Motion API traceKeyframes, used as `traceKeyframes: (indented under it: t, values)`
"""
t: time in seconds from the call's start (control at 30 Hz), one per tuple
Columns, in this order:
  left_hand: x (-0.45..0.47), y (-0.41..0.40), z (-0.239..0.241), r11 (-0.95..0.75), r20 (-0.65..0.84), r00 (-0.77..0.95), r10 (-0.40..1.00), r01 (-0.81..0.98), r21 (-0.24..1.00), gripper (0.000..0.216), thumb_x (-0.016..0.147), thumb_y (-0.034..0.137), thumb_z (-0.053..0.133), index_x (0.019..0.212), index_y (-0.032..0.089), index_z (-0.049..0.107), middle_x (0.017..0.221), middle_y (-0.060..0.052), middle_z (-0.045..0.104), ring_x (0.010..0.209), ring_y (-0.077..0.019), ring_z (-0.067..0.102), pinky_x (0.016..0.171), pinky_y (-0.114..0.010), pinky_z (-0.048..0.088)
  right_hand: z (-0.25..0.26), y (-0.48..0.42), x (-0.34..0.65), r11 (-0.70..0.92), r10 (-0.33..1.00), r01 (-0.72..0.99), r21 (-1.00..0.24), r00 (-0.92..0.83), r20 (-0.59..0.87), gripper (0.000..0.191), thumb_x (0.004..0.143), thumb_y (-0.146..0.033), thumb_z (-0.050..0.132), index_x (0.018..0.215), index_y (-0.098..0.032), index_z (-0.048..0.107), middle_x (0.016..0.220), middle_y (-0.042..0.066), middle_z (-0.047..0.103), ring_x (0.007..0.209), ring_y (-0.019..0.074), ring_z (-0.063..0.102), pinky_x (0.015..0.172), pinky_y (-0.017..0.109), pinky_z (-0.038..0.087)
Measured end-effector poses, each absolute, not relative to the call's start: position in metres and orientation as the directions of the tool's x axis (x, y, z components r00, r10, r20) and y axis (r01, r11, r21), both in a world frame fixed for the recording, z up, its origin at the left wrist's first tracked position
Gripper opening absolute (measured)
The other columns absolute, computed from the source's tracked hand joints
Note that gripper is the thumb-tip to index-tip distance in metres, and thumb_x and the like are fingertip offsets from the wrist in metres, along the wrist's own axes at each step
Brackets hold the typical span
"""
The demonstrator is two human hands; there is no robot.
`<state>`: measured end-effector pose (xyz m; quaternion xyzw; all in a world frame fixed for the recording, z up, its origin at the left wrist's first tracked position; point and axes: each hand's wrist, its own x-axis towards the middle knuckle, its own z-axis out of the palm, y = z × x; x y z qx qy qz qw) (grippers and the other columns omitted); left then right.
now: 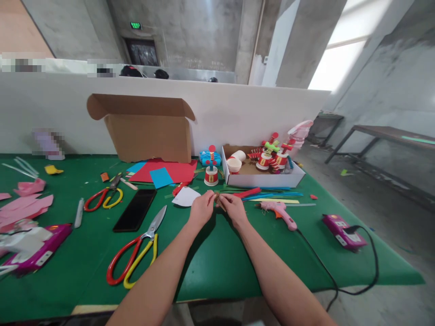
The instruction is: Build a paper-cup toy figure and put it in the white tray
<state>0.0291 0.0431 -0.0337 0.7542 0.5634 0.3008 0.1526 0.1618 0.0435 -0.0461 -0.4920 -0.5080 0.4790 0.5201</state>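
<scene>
My left hand and my right hand meet over the green table, fingers pinched together on a small brownish piece held between them. What the piece is I cannot make out. Just beyond the hands lie a white paper shape and coloured strips. A small red-and-white paper-cup figure stands behind them.
Large red-and-yellow scissors and a black phone lie left of my arms. A pink glue gun with a black cord lies to the right. A white box holds cups and figures; an open cardboard box stands behind.
</scene>
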Motion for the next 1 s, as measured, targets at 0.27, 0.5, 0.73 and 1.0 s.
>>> traceKeyframes:
  t: [0.27, 0.5, 0.73, 1.0]
  values:
    - [0.034, 0.037, -0.033, -0.443, 0.333, 0.317, 0.888, 0.784, 0.435, 0.026, 0.092, 0.023, 0.031, 0.075, 0.022, 0.051, 0.075, -0.004, 0.060, 0.070, -0.0164, 0.054, 0.062, -0.025, 0.033, -0.051, 0.044, 0.160, 0.068, 0.992, -0.013, -0.998, 0.104, 0.067, 0.026, 0.068, -0.039, 0.060, 0.069, -0.016, 0.072, 0.053, -0.001, 0.061, 0.051, 0.0137, 0.052, 0.054, 0.026, 0.042]
    - [0.028, 0.046, -0.036, -0.369, 0.296, 0.236, 0.926, 0.742, 0.561, 0.027, 0.095, 0.028, 0.026, 0.075, 0.022, 0.044, 0.065, 0.001, 0.053, 0.060, -0.0141, 0.049, 0.061, -0.024, 0.034, -0.046, 0.042, 0.159, 0.002, 0.999, -0.157, -0.988, 0.038, -0.004, 0.026, 0.063, -0.036, 0.069, 0.080, -0.017, 0.072, 0.068, 0.002, 0.068, 0.060, 0.0152, 0.059, 0.061, 0.028, 0.045]
    - [0.027, 0.046, -0.038, -0.364, 0.291, 0.235, 0.928, 0.743, 0.562, 0.026, 0.094, 0.028, 0.028, 0.075, 0.022, 0.045, 0.067, 0.001, 0.054, 0.061, -0.0141, 0.050, 0.060, -0.024, 0.033, -0.048, 0.041, 0.158, -0.023, 0.999, -0.133, -0.991, 0.020, -0.026, 0.023, 0.062, -0.031, 0.070, 0.079, -0.016, 0.071, 0.061, 0.001, 0.066, 0.057, 0.0139, 0.056, 0.060, 0.027, 0.043]
    - [0.028, 0.040, -0.024, -0.263, 0.188, 0.204, 0.961, 0.884, 0.386, 0.026, 0.095, 0.031, 0.028, 0.084, 0.022, 0.050, 0.074, -0.003, 0.063, 0.068, -0.0179, 0.059, 0.058, -0.027, 0.029, -0.051, 0.042, 0.158, 0.013, 0.999, -0.020, -1.000, 0.041, 0.012, 0.020, 0.067, -0.035, 0.065, 0.073, -0.016, 0.068, 0.056, -0.001, 0.062, 0.054, 0.0124, 0.051, 0.056, 0.025, 0.039]
